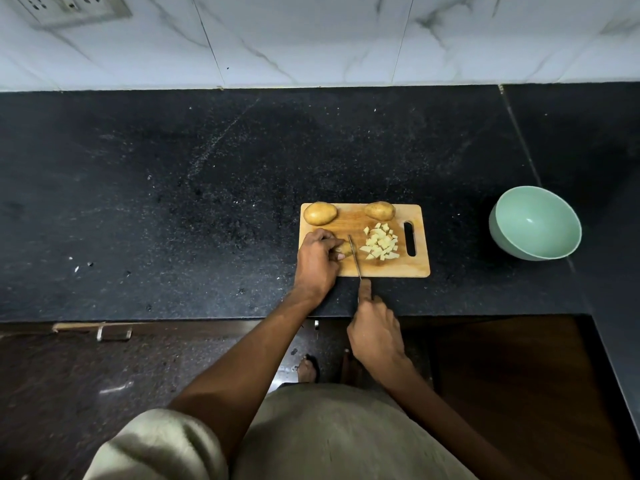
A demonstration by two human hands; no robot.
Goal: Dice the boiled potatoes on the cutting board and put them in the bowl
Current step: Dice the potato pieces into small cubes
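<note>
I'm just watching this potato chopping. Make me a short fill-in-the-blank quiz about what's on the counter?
1. The right hand grips the ____ by its handle.
2. The green bowl holds ____ potato so far.
3. ____ whole potatoes lie along the far edge of the cutting board.
4. The left hand steadies a potato piece on the board's ____ side.

Missing words: knife; no; Two; left

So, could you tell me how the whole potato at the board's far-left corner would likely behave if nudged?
The potato is a smooth oval lying on its side on the flat board, so it would probably roll or wobble rather than slide. Being boiled, with skin on, it may be soft and dent under firm pressure. It sits close to the board's edge, so a push could send it onto the counter.
</note>
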